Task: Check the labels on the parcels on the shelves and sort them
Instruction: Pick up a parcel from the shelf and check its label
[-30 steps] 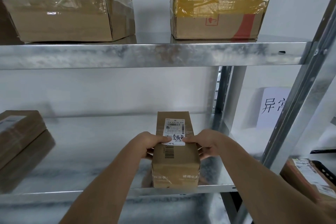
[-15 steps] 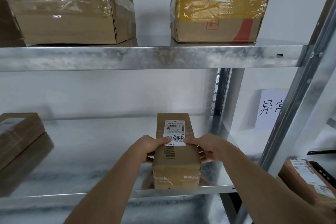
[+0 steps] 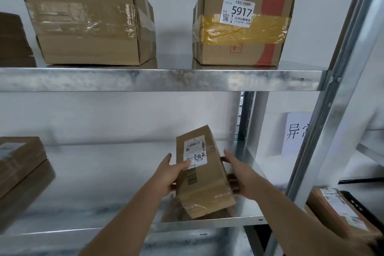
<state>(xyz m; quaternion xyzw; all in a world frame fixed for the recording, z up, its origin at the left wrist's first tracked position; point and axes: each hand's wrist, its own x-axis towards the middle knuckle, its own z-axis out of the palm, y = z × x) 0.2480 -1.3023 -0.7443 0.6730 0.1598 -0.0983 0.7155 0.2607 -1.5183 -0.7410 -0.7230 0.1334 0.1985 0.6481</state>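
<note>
Galvanised lower shelf (image 3: pixel 83 183) against a white wall | small parcel (image 3: pixel 204 185) tilted at the shelf's right end, label (image 3: pixel 195 153) up | left hand (image 3: pixel 166 174) grips its left side, thumb on the label | right hand (image 3: pixel 239 172) cups its right side, fingers curled under | box marked 5917 (image 3: pixel 243 25) on the shelf above.

Both forearms and hands are bare, sleeveless and ungloved.
</note>
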